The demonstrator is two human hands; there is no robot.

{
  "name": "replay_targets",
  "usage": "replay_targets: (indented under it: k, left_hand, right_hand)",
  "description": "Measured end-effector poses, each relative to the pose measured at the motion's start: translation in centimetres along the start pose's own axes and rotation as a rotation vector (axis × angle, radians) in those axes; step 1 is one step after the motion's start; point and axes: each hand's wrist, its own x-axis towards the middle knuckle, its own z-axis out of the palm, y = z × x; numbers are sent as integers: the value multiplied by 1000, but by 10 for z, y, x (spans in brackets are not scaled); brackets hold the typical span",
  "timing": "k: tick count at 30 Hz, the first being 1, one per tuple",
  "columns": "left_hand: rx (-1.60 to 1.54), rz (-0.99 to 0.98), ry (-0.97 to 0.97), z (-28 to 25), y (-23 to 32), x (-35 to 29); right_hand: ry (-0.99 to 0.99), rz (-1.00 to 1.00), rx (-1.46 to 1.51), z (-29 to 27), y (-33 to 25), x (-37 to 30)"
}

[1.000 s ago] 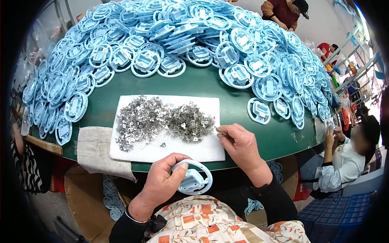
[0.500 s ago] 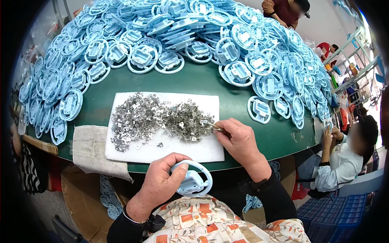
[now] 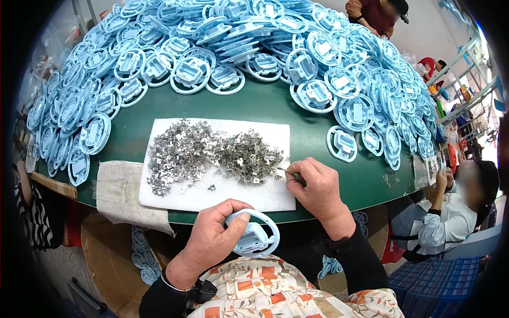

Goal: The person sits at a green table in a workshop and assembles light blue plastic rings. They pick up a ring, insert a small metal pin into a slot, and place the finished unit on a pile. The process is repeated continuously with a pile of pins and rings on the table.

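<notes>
My left hand (image 3: 218,229) is closed on the rim of a light blue plastic toy steering wheel (image 3: 274,239), tilted above my lap, its hollow centre housing facing up. My right hand (image 3: 316,190) pinches a thin metal tool (image 3: 282,169), which looks like tweezers. Its tip lies at the right edge of a heap of small metal clips (image 3: 249,159); whether it grips a clip is too small to tell. A second, lighter-looking heap of metal clips (image 3: 177,153) joins it on the left. Both heaps rest on a white foam sheet (image 3: 233,200).
A large pile of blue steering wheels (image 3: 233,42) covers the far side of the green table (image 3: 212,108). A folded cloth (image 3: 119,191) lies left of the foam. Cardboard boxes (image 3: 103,259) stand below the edge. Co-workers sit at the right (image 3: 458,196) and far side (image 3: 371,16).
My right hand has drawn slightly back toward the right, and the tool tip has shifted down from the clips to the heap's edge. My left hand still holds the wheel.
</notes>
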Motion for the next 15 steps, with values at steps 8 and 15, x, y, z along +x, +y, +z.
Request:
replay_targets:
  k: [8,15]
  left_hand:
    - [-8,-3,16,1,-1,-1]
    - [1,21,41,0,-8,0]
  right_hand:
    - [94,215,253,-1,12,-1]
    - [47,284,198,-1,29,21]
